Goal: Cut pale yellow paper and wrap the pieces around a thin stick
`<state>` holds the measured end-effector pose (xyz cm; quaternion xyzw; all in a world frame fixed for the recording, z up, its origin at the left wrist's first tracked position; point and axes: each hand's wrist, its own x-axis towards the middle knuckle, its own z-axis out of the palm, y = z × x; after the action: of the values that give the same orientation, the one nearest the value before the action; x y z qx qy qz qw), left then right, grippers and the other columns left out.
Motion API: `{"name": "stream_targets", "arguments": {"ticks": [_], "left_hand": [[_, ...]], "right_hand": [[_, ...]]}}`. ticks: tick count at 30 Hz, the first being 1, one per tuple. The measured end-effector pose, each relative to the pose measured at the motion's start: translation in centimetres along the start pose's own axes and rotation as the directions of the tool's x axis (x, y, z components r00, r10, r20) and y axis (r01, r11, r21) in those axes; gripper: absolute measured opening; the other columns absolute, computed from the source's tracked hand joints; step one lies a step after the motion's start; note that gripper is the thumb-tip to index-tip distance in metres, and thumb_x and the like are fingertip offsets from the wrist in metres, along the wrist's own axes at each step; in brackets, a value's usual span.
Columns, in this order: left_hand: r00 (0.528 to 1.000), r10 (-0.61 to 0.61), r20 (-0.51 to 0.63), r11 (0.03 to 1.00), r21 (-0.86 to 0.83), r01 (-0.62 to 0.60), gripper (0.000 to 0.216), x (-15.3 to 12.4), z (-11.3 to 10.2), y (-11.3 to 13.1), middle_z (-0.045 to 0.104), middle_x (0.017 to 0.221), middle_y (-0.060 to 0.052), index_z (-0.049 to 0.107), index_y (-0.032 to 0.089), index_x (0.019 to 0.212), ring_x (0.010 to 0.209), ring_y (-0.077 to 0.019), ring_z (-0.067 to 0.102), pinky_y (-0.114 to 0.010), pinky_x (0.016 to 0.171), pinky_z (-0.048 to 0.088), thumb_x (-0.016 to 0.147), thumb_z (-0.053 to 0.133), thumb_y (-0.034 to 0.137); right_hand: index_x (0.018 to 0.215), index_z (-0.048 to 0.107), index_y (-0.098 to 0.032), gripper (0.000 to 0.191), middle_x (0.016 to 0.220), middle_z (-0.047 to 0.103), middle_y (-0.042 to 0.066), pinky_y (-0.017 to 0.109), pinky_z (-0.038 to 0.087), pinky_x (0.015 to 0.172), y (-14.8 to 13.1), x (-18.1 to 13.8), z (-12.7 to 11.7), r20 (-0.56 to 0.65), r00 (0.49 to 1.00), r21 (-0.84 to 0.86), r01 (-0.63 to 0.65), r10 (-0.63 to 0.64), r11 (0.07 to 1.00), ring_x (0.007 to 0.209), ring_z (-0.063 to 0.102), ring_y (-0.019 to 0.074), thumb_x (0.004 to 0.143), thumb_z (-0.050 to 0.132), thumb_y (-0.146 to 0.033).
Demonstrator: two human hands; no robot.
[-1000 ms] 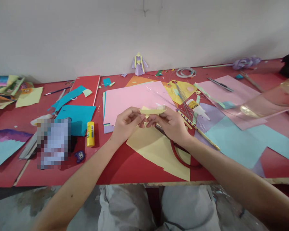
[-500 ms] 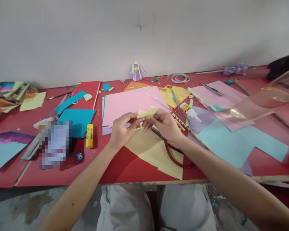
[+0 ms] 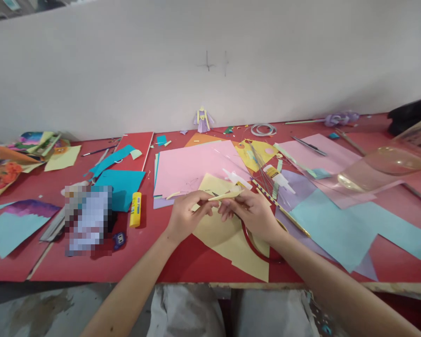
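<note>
Between my two hands is a small strip of pale yellow paper (image 3: 226, 195). My left hand (image 3: 189, 213) pinches its left end, and my right hand (image 3: 254, 210) grips the right end, fingers curled. Beneath them lies a larger pale yellow sheet (image 3: 215, 236). Scissors with red handles (image 3: 252, 245) rest on that sheet, partly hidden under my right hand and wrist. Just behind my hands is a stack topped by a pink sheet (image 3: 196, 164). A white glue bottle tip (image 3: 236, 178) shows behind my right hand.
A yellow glue stick (image 3: 135, 209) stands left of my hands, near teal paper (image 3: 121, 187). A paper dress figure (image 3: 203, 120) leans at the wall. To the right are another glue bottle (image 3: 279, 178), light blue paper (image 3: 337, 227) and a clear bottle (image 3: 379, 164) on its side.
The view has tilted up, so everything sits lower. The yellow strip, still in both hands, now looks flatter and thinner. A glue bottle tip and more of the yellow sheet have come into sight.
</note>
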<state>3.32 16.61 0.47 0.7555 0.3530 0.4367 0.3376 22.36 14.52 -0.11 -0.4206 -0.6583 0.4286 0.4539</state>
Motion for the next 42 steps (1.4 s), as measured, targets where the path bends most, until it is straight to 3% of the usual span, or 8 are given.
{"name": "stream_targets", "arguments": {"ticks": [4,7,11,15,21,28,34,42], "left_hand": [[0.998,-0.070,-0.007,0.996,-0.057,0.069,0.017,-0.2,0.3,-0.9,0.064,0.061,0.001,0.067,0.015,0.076,0.054,-0.0089,0.060,-0.018,0.056,0.048,0.090,0.065,0.025],[0.999,-0.053,-0.009,0.997,-0.049,0.053,0.013,-0.3,0.7,-1.5,0.065,0.066,0.000,0.067,0.015,0.083,0.056,-0.0091,0.062,-0.019,0.057,0.050,0.090,0.064,0.026],[0.991,0.133,-0.027,0.990,0.056,-0.132,0.012,-0.5,0.9,-1.7,0.072,0.087,-0.004,0.066,0.016,0.099,0.064,-0.0094,0.066,-0.018,0.061,0.053,0.090,0.064,0.023],[0.951,0.308,0.032,0.930,0.199,-0.308,0.016,-0.6,0.5,-2.2,0.074,0.086,-0.003,0.067,0.020,0.107,0.068,-0.0100,0.068,-0.017,0.060,0.052,0.093,0.059,0.020],[0.917,0.398,0.015,0.898,0.200,-0.393,0.015,-0.6,0.1,-3.1,0.074,0.078,-0.002,0.068,0.019,0.105,0.066,-0.0112,0.069,-0.020,0.062,0.053,0.093,0.059,0.017],[0.958,0.286,0.012,0.956,0.064,-0.286,0.017,-0.5,0.2,-2.9,0.071,0.068,0.000,0.069,0.019,0.104,0.059,-0.0093,0.067,-0.018,0.057,0.051,0.093,0.057,0.013],[0.977,0.212,0.019,0.976,0.041,-0.213,0.013,-0.4,0.1,-2.4,0.073,0.070,-0.001,0.071,0.018,0.098,0.056,-0.0098,0.066,-0.019,0.055,0.051,0.094,0.059,0.021],[0.997,-0.060,0.044,0.985,-0.159,0.066,0.021,-0.2,0.2,-0.9,0.072,0.070,-0.004,0.071,0.015,0.083,0.051,-0.0091,0.062,-0.019,0.050,0.050,0.091,0.063,0.033]], "right_hand": [[0.074,0.065,-0.019,0.035,0.065,0.071,0.002,0.025,0.055,0.058,0.5,0.0,0.1,-0.010,1.000,-0.112,0.022,-0.024,0.993,0.057,0.069,0.0149,0.094,0.057,-0.046],[0.076,0.065,-0.020,0.033,0.064,0.070,0.002,0.025,0.055,0.059,0.6,0.0,0.1,-0.011,1.000,-0.136,0.008,-0.010,0.991,0.057,0.069,0.0152,0.093,0.057,-0.047],[0.071,0.063,-0.019,0.038,0.058,0.067,0.001,0.024,0.053,0.054,0.4,0.1,0.3,-0.001,0.999,-0.035,-0.041,0.041,0.999,0.053,0.067,0.0143,0.092,0.058,-0.049],[0.067,0.063,-0.017,0.042,0.055,0.066,0.002,0.023,0.050,0.049,-0.1,0.1,0.5,0.042,0.992,0.100,-0.119,0.115,0.988,0.048,0.065,0.0131,0.088,0.061,-0.054],[0.063,0.067,-0.015,0.049,0.052,0.066,0.004,0.023,0.049,0.049,-0.2,0.2,0.7,0.059,0.988,0.088,-0.148,0.144,0.985,0.047,0.062,0.0121,0.088,0.060,-0.056],[0.068,0.066,-0.017,0.047,0.060,0.068,0.003,0.023,0.051,0.050,0.3,0.0,0.6,0.041,0.995,0.005,-0.093,0.093,0.996,0.049,0.064,0.0124,0.090,0.055,-0.057],[0.070,0.067,-0.016,0.046,0.061,0.069,0.004,0.023,0.052,0.053,0.8,-0.1,0.4,0.046,0.994,-0.087,-0.091,0.095,0.992,0.052,0.066,0.0131,0.094,0.052,-0.053],[0.069,0.064,-0.019,0.040,0.056,0.068,0.000,0.022,0.049,0.052,0.1,-0.4,0.4,0.009,1.000,-0.237,0.000,0.003,0.972,0.049,0.064,0.0122,0.098,0.050,-0.043]]}}
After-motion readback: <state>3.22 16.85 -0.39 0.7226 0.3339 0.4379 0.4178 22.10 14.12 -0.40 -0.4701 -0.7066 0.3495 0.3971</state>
